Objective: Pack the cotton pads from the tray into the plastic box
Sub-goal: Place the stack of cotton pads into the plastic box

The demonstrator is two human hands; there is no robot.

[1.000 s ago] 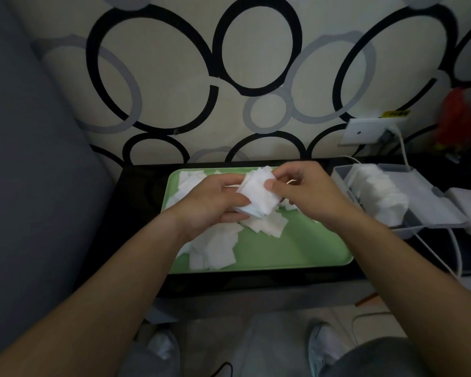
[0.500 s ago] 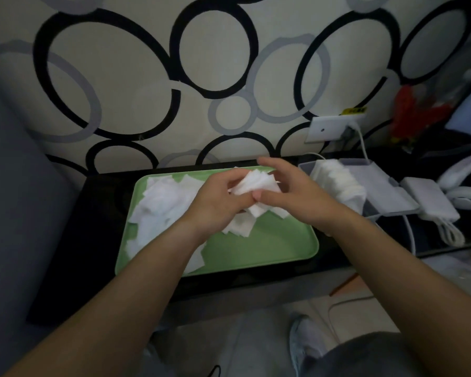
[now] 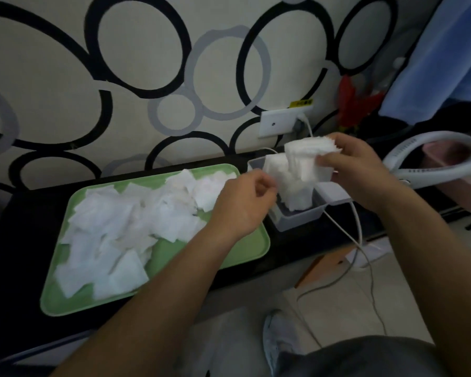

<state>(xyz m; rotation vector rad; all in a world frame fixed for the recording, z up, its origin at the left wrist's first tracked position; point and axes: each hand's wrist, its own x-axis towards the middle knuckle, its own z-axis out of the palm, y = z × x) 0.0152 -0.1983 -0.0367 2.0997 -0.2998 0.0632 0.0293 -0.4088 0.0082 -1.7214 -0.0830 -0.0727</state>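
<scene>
Now right hand (image 3: 357,170) pinches one stack of cotton pads (image 3: 305,155) over one plastic box (image 3: 297,222); left hand (image 3: 242,204) curled, empty.

- Left hand (image 3: 245,204): motion-blurred; whether its curled fingers hold anything, indeterminable.
- Pale green plastic tray (image 3: 65,303): right rim partly behind that hand.
- Pale translucent plastic box (image 3: 297,222): interior masked by white square cotton pads (image 3: 294,193).
- White curved plastic appliance (image 3: 422,171): cut off at right edge.
- Yellow wall label (image 3: 301,103): print illegible.

White cotton pads (image 3: 125,224) cover a pale green tray (image 3: 245,248) on a black counter (image 3: 22,213); black and grey rings pattern the cream wall (image 3: 136,50).
</scene>
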